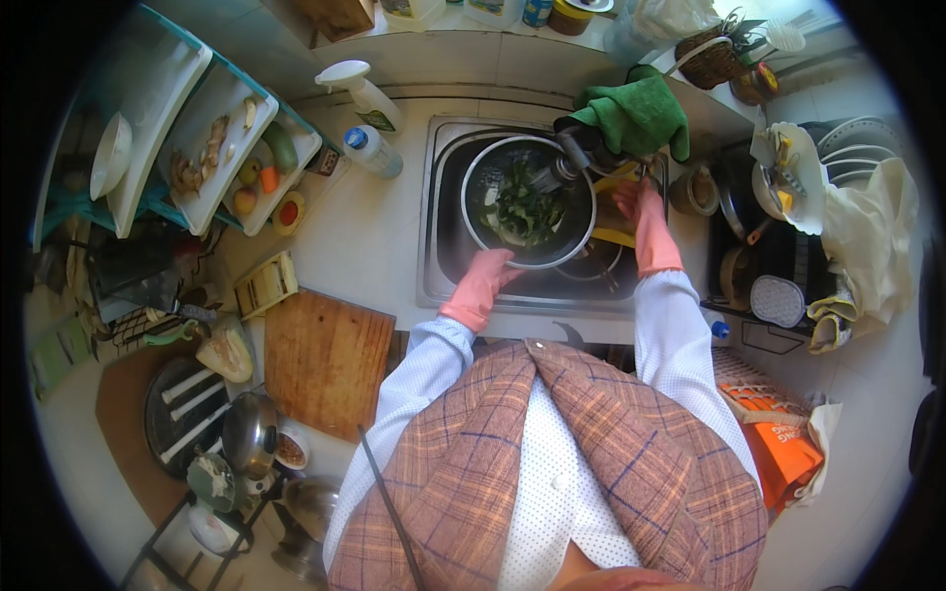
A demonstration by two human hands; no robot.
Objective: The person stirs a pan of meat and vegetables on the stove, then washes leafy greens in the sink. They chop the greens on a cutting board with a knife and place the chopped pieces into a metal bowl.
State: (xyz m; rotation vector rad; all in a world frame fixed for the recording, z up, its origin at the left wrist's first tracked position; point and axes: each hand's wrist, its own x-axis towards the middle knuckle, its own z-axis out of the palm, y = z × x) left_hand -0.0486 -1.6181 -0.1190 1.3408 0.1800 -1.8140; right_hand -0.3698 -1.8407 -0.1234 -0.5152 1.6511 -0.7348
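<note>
A round metal-rimmed bowl (473, 225) stands in the stainless steel sink (436, 284), with leafy greens (528, 210) and water inside. My left hand (479, 288), in a pink rubber glove, grips the bowl's near rim. Over the bowl's upper right, a dark faucet (573, 159) runs a spray of water onto the greens. My right hand (641, 210), gloved alike, is at a metal faucet lever by the sink's right side; its fingertips are partly hidden. A green cloth (632, 114) drapes over the faucet. Beside the bowl, a yellow item (617, 236) lies in the sink.
Left of the sink stand a capped plastic bottle (375, 154) and a spray bottle (366, 96). A wooden cutting board (325, 362) lies nearer me, below a tiered rack (199, 214) of produce. At right are a small pot (695, 193) and a dish rack with plates (861, 151).
</note>
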